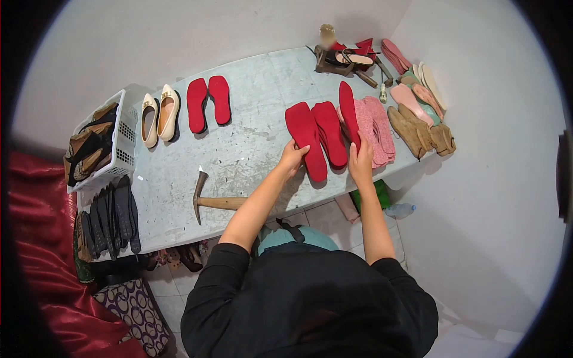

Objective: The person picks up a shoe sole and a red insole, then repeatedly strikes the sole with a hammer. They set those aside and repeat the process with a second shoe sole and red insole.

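My left hand (292,159) is closed around the edge of a red insole (305,134), its thumb lying on the top face. Close beside that piece lies a second red insole (330,134), flat on the table. In my right hand (361,162) a third red insole (348,107) is gripped near its lower end and tilted up on its side. Pink speckled insoles (379,131) lie in a stack just right of it. A hammer (222,203) with a wooden handle rests on the table, partly behind my left forearm.
Cream flats (169,113) and a pair of red insoles (219,100) stand at the back left. A white basket (124,134) holds dark shoe parts, with dark soles (113,218) below. Tan gloves (412,128), a screwdriver (382,92) and tools sit at the right.
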